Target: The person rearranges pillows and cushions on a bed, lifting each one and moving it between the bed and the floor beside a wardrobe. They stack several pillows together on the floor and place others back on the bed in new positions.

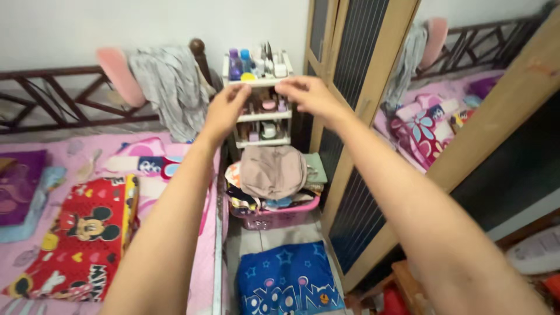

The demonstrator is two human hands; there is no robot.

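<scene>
Item: white shelf rack, upright between bed and wardrobe. Your left hand and right hand bracket its top tier (long axis crosswise); both grips' closure cannot be told.

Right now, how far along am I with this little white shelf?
Done: nothing shows as finished. In hand: left hand and right hand both grip the top tier of the white shelf. Left: bottles remain on top, and the pink basket below is piled with clothes.
</scene>
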